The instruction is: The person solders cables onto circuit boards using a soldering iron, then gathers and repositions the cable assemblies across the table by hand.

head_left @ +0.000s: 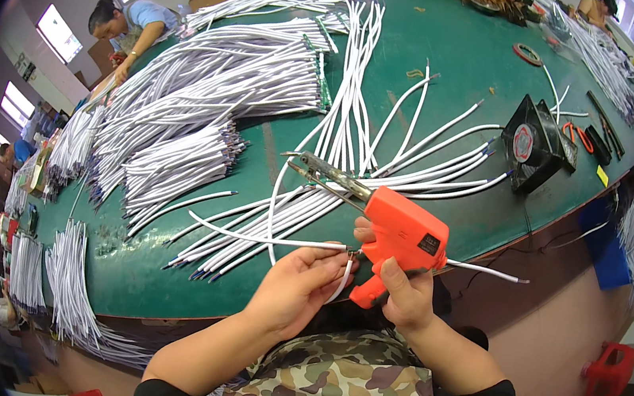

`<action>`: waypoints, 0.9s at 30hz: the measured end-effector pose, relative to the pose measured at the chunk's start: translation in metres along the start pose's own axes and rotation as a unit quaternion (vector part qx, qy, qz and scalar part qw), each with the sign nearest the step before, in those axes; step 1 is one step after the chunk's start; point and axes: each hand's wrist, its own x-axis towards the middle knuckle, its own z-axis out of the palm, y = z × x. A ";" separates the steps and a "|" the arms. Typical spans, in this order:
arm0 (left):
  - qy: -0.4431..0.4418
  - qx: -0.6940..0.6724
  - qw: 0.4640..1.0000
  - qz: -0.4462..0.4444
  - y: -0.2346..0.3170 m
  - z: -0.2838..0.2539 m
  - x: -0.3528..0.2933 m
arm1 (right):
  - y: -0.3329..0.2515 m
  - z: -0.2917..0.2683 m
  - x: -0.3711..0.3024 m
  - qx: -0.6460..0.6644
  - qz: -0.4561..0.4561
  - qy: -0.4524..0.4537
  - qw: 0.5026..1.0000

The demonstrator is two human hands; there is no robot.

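Note:
My right hand (406, 296) is closed around the grip of an orange-red soldering gun (402, 224). The gun's metal tip end points left, over the table and above loose white cables. Just below it, my left hand (296, 285) pinches a white cable (271, 238) close to a small dark joint at the fingertips. Another short white cable end (341, 280) curves down from that spot. The joint itself is too small to make out. Beneath the gun lies a spread of white cables (246, 249) with bare or coloured wire ends.
Large stacks of white cables (212, 80) cover the left of the green table (271, 304). A black fan (528, 142) stands at the right, near orange-handled cutters (579, 138) and a tape roll (526, 54). A person (133, 25) leans over the far left; others sit around the room.

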 end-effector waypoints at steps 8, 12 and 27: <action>-0.041 0.654 0.685 0.318 0.041 -0.005 -0.017 | -0.002 -0.001 -0.001 0.002 0.051 0.006 0.999; -0.064 0.730 0.551 0.399 0.042 -0.014 0.021 | 0.000 0.001 0.002 0.012 0.039 -0.003 0.999; -0.113 0.727 0.541 0.408 0.023 -0.019 0.036 | -0.002 -0.005 0.003 -0.003 0.037 -0.029 0.999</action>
